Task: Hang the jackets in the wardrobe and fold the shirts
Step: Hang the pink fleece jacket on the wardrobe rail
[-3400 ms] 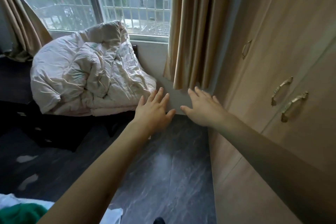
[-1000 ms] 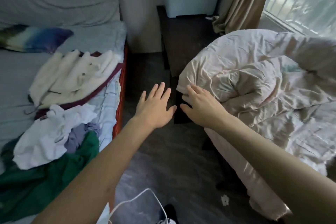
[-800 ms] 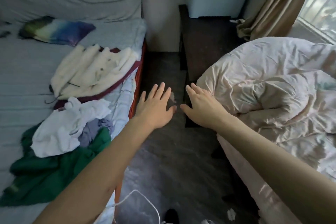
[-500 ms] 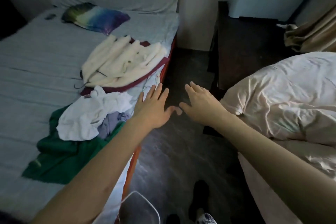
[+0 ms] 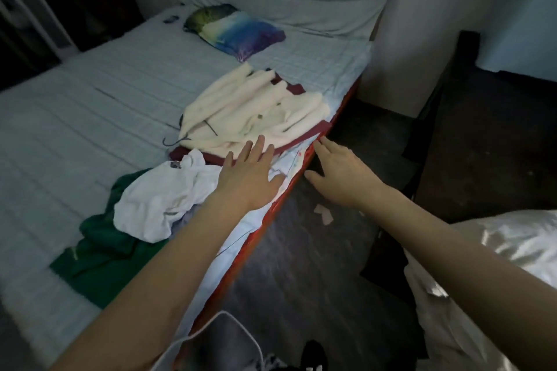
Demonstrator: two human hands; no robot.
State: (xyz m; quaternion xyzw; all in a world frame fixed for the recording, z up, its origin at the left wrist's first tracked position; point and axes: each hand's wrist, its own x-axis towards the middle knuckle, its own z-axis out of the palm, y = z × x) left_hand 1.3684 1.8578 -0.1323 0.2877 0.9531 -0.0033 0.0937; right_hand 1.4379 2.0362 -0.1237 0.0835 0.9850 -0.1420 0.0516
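Bed, cream jacket perhaps just beyond flat left hand.

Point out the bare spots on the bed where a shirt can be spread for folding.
The widest free patch is the bed left of the cream jacket and the white shirt. A smaller one lies between the jacket and the pillow. The right edge is crowded: jacket, white shirt, green shirt, both hands above it.

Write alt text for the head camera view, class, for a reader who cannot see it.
Two bare arms reach toward a bed, the left hand and right hand both open and empty. On the striped bed sheet lie a cream fleece jacket on a hanger, a crumpled white shirt, a green garment and a multicoloured pillow.
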